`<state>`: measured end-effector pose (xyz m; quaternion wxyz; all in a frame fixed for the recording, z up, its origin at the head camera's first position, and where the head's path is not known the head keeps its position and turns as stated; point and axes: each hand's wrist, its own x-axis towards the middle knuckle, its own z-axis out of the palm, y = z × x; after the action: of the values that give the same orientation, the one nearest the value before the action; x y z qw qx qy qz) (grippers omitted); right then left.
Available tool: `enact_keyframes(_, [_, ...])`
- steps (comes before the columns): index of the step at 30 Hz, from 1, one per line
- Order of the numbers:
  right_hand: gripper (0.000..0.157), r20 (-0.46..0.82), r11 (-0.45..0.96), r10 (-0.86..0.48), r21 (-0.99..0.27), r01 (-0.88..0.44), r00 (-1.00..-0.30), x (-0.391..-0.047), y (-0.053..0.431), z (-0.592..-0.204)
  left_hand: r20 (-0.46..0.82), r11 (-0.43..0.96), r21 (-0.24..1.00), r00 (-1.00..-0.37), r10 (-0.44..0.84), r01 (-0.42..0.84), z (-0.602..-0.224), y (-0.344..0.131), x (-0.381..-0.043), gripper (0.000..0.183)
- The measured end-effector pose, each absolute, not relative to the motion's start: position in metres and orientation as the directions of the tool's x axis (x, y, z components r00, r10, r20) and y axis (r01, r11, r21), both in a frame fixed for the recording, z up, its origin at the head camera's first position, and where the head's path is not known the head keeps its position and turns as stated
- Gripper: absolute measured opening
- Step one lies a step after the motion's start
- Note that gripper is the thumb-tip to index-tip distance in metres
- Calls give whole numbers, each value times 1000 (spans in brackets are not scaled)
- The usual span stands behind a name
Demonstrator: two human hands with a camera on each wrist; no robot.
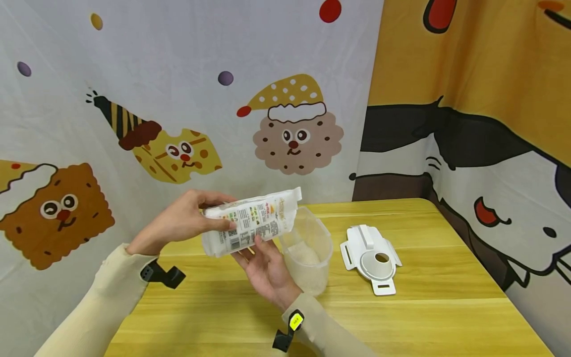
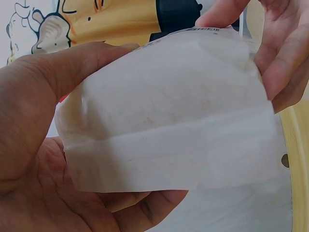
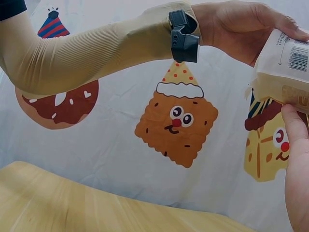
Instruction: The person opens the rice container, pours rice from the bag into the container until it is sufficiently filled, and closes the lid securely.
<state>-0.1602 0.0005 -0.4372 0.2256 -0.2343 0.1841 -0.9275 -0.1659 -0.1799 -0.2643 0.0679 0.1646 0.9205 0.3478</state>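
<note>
A white paper-like bag (image 1: pixel 252 220) printed with text, small pictures and a barcode is held tilted above the table, its right end over the rim of a clear plastic container (image 1: pixel 327 235). My left hand (image 1: pixel 189 220) grips the bag's left end, thumb across the printed front. From below, my right hand (image 1: pixel 269 272) holds the bag near its middle, thumb on the front and fingers underneath. Pale, fine-grained contents (image 1: pixel 305 254) fill the lower part of the container. In the left wrist view, the folded bottom of the bag (image 2: pixel 169 125) faces the camera between both hands.
To the right of the container, a white lid (image 1: pixel 368 238) with side latches and a round spout piece lies on the wooden table (image 1: pixel 437 267). A cartoon-printed curtain (image 1: pixel 178 59) hangs behind the table and along its right side.
</note>
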Motion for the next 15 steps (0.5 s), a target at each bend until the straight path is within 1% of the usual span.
enact_keyframes(15, [50,344,-831,-500,-447,330,-795,-160,0,-436,4,698,663,-934,358,270,-264,-180,-167,51])
